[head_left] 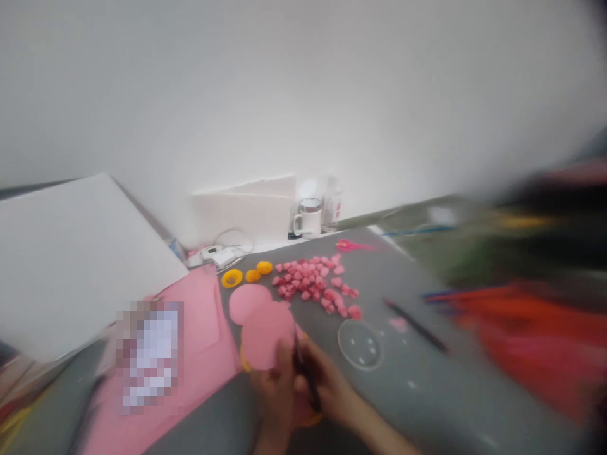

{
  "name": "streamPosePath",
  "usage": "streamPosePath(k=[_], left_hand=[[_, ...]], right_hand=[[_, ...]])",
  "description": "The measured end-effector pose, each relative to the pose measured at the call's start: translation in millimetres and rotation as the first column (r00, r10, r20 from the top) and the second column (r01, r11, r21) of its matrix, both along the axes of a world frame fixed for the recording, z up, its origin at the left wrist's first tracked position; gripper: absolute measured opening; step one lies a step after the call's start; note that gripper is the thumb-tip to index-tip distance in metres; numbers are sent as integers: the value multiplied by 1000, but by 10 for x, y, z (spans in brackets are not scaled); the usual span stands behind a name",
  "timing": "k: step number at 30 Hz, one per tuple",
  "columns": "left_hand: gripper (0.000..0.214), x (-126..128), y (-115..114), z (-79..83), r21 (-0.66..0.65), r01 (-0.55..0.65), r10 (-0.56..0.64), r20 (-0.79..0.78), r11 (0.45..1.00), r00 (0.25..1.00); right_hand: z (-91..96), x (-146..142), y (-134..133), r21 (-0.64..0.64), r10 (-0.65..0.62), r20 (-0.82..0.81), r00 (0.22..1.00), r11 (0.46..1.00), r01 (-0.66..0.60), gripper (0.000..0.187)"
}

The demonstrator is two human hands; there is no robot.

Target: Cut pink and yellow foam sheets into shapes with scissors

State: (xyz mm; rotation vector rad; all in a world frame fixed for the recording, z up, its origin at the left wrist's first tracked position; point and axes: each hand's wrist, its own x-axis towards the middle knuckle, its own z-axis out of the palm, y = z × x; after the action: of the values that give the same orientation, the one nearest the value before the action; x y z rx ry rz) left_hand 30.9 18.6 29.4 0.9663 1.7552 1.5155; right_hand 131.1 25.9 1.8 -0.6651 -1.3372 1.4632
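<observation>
My left hand [275,382] is closed on a round pink paper piece [267,335], holding it above the grey table. Dark-handled scissors [308,373] are in my right hand [327,382], their blades at the right edge of the paper circle. A second pink paper circle [249,303] lies just behind the held one. Yellow shows under the held paper and below my hands, blurred. Farther back is a pile of small folded pink paper pieces [303,278]. Three yellow rolled pieces [253,275] sit to its left.
Pink sheets [199,354] cover the table's left side, beside a large white board [90,253]. A clear round lid [360,344] and a dark pen [417,325] lie at right. Pink scissors [353,245], a white mug [310,218] and a bottle [332,205] stand farther back.
</observation>
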Motion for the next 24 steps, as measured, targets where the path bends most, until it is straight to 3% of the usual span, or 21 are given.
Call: streamPosePath(k=[24], left_hand=[[43, 2, 5, 63, 2, -40, 40, -21, 999, 999]], right_hand=[[-63, -11, -2, -15, 1, 9, 1000, 1000, -1, 47]])
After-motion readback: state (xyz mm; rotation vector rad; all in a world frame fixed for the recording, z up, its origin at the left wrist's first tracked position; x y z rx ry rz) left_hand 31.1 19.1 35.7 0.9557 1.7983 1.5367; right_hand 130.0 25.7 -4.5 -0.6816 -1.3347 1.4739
